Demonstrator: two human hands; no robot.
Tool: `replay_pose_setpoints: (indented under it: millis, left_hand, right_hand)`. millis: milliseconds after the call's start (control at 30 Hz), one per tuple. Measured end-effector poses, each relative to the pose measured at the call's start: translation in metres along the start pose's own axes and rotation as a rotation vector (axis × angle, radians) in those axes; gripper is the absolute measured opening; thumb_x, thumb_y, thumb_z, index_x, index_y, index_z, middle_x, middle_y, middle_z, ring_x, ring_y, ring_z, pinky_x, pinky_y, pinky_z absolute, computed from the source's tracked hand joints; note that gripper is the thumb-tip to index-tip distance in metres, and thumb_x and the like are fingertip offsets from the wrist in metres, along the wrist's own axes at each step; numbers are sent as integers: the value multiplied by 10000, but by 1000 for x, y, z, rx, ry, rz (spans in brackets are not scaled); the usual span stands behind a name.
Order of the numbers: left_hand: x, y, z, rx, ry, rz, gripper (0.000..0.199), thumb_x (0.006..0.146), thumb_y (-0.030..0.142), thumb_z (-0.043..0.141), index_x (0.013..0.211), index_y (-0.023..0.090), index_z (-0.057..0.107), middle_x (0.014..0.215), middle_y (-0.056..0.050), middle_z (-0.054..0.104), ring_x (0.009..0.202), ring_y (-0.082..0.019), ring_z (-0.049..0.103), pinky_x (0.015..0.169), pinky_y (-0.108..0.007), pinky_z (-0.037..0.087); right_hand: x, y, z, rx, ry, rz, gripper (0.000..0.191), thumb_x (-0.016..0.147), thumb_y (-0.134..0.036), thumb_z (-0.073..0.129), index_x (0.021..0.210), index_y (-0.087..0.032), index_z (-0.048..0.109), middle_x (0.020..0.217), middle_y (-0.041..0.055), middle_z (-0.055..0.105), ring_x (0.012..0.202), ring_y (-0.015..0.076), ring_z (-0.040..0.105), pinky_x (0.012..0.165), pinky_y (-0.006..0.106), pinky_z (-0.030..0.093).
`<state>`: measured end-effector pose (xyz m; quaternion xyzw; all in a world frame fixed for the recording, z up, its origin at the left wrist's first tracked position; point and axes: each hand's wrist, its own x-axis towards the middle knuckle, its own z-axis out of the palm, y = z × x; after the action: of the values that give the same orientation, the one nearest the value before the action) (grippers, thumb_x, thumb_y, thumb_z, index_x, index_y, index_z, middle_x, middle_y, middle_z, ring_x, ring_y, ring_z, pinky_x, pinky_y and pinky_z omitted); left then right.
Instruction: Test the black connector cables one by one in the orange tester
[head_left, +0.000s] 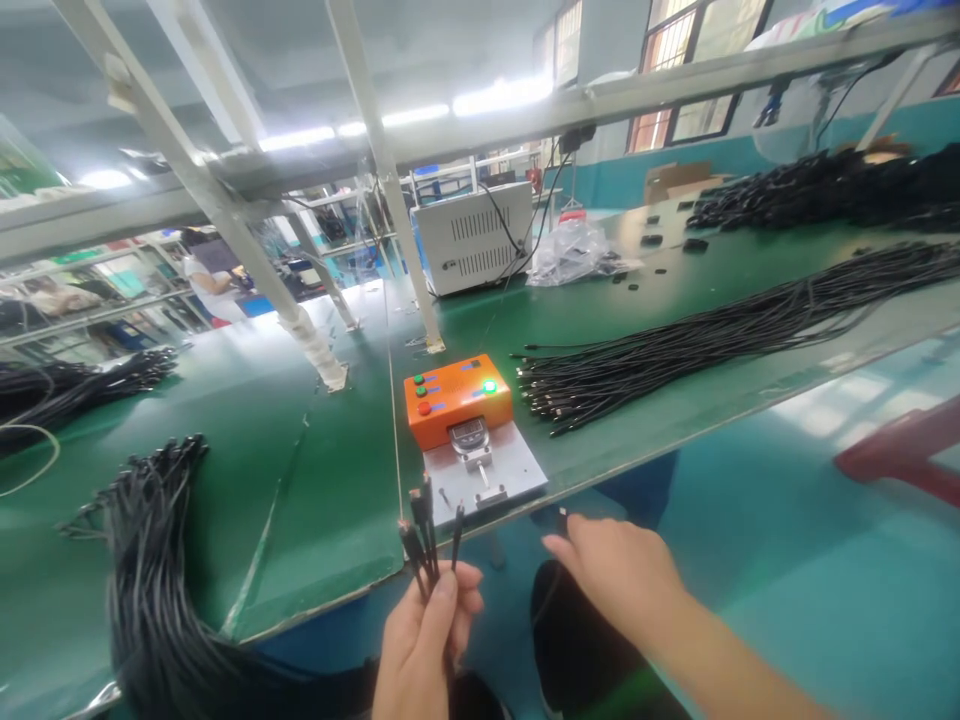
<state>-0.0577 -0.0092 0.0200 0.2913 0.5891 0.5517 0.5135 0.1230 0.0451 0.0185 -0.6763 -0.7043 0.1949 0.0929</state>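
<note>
My left hand is closed around several black cables, whose connector ends point up in front of the table edge. To its right, my right hand pinches the plug end of a black cable, its light metal tip showing past the fingers. Just beyond both hands stands an orange test box with green and red buttons and a lit green lamp. A metal plate projects from its front, carrying a small fixture with a dark display.
A large bundle of black cables lies to the right of the box. Another bundle hangs over the front edge at left. Behind are a white metal cabinet, a plastic bag and upright frame posts. A red stool stands at right.
</note>
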Motion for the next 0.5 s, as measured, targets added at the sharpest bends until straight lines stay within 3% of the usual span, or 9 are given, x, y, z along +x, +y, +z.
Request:
replay_pose_setpoints:
  millis: [67,133,200,267,300,367,433,500]
  left_hand:
    - [-1,-1,1,8,-32,9,306,716,436,653,738,133,690,581,-17,614,435,-49,404,431,-165,308]
    - [-3,-2,3,20,-67,11,300,729,426,645,728,128,685,561,-14,602,434,-52,417,421,-166,299]
    - [-5,-5,8,19,-109,1,288,736,411,642,693,128,672,547,-10,592,420,-57,416,404,-175,293]
    - [-6,-7,12,6,-148,-2,283,731,404,646,654,132,660,521,-6,583,400,-71,424,393,-195,313]
    - [-6,-8,13,2,-147,6,270,729,402,648,674,138,669,540,-12,604,419,-90,466,410,-209,354]
    - [-5,-7,12,9,-97,48,269,729,406,645,776,147,699,687,-52,687,599,-164,606,561,-257,470]
    - [-2,-3,7,24,25,97,306,730,430,637,831,149,704,856,-78,720,833,-220,642,766,-289,478]
    - [-1,4,1,-7,105,111,310,734,454,621,772,154,688,811,-67,723,769,-204,654,734,-276,490]
  right_hand:
    - [-4,-12,-10,236,45,-52,295,846,-367,426,744,-179,629,718,118,670,705,277,628,625,363,406]
    - [-9,-30,-13,712,-23,-178,243,838,-363,459,801,-198,633,807,67,662,769,219,616,680,321,432]
    - [-12,-48,-9,1196,-233,-263,234,827,-367,482,877,-191,628,741,29,630,686,169,607,628,277,455]
    - [-14,-61,0,1524,-459,-218,276,815,-402,494,889,-164,612,554,-19,544,455,126,531,460,245,423]
    - [-14,-64,5,1642,-511,-155,282,803,-417,508,864,-159,603,493,-41,499,376,106,472,396,227,382]
    - [-12,-65,11,1805,-420,-16,242,767,-396,567,797,-157,589,495,-38,519,386,100,481,406,219,391]
    - [-10,-60,11,1814,-241,74,190,740,-337,606,724,-149,584,542,-12,576,501,122,562,545,249,465]
    - [-6,-54,9,1678,-183,105,175,727,-295,603,656,-137,580,503,-7,577,533,144,590,640,292,482]
